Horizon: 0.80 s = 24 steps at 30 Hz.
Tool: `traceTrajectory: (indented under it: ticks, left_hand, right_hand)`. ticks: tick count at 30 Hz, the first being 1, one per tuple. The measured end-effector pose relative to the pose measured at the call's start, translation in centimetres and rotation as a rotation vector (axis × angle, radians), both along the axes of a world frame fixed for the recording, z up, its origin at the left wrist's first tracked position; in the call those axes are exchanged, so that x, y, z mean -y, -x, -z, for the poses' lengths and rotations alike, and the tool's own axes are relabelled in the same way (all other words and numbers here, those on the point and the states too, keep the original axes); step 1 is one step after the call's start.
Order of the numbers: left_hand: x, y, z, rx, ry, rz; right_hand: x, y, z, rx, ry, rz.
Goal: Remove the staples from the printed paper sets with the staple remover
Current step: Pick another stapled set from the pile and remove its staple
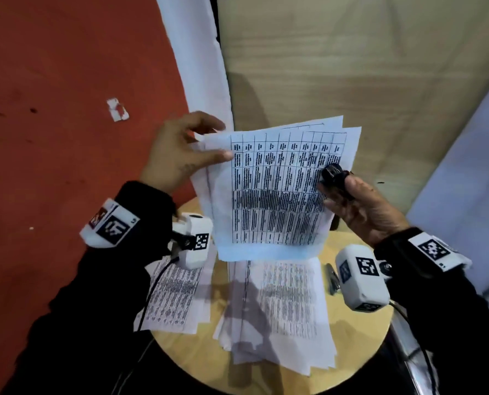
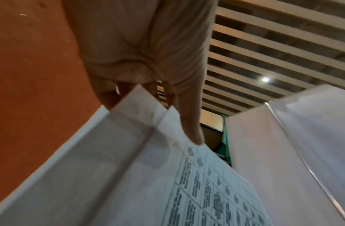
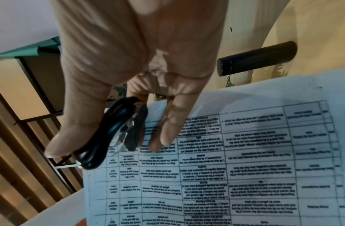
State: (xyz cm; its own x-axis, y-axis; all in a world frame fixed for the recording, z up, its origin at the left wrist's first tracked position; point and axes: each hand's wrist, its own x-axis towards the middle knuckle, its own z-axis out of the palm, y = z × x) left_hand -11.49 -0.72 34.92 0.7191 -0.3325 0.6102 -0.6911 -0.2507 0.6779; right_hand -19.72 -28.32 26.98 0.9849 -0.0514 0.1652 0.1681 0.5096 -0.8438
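The left hand (image 1: 177,155) pinches the upper left corner of a printed paper set (image 1: 274,189), thumb on top and fingers behind, holding it up above the round table (image 1: 360,337). The right hand (image 1: 363,206) is curled around the black staple remover (image 1: 336,178) at the set's right edge, its metal claws closed, while one finger rests on the sheet. Two more paper stacks (image 1: 280,306) lie on the table under the held set
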Motion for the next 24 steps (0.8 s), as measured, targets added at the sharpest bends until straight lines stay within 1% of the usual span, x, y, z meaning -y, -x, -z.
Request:
traceTrajectory:
  ticks: [2, 4, 7, 9, 12, 14, 16, 18, 19, 20, 22, 23, 24]
  left_hand:
    - [0.9, 0.3, -0.5, -0.026, -0.103, 0.053]
    - [1.7, 0.6, -0.7, -0.117, -0.134, 0.100]
    - [2.1, 0.9, -0.6, -0.258, -0.089, 0.147]
    - [2.2, 1.2, -0.4, -0.283, -0.070, 0.161]
    - [2.2, 1.4, -0.1, -0.277, -0.063, 0.191]
    - [2.2, 1.6, 0.1, -0.277, -0.046, 0.184]
    - [2.2, 1.6, 0.2, -0.269, -0.027, 0.148]
    - [2.1, 1.6, 0.2, -0.243, -0.026, 0.095]
    - [2.2, 1.7, 0.2, -0.242, -0.023, 0.084]
    - [2.3, 1.9, 0.1, -0.245, -0.022, 0.085]
    - [2.8, 2.4, 0.1, -0.264, -0.012, 0.099]
    - [3.0, 2.7, 0.1, -0.277, -0.003, 0.111]
    - [3.3, 3.0, 0.2, -0.288, 0.006, 0.124]
  right_hand:
    - [-0.1, 0.3, -0.1, 0.002, -0.002, 0.007]
    - [0.0, 0.7, 0.0, -0.003, -0.018, 0.009]
    - [0.5, 1.2, 0.1, -0.017, -0.051, 0.002]
    - [0.6, 1.6, 0.0, -0.027, -0.058, -0.004]
    - [0.3, 2.0, -0.3, -0.020, -0.044, 0.016]
    - [-0.2, 2.3, -0.7, 0.033, -0.018, 0.114]
    - [-0.4, 2.3, -1.0, 0.113, 0.058, 0.292]
    - [-0.8, 2.4, -1.6, 0.186, 0.221, 0.450]
    - [-1.3, 2.5, -2.2, 0.233, 0.361, 0.507]
    - [-2.1, 2.6, -2.8, 0.303, 0.552, 0.567]
    - [-3.8, 2.5, -3.8, 0.502, 0.968, 0.669]
    - [-4.8, 2.3, -4.3, 0.593, 1.112, 0.714]
    - [-5.8, 2.2, -4.8, 0.666, 1.201, 0.748]
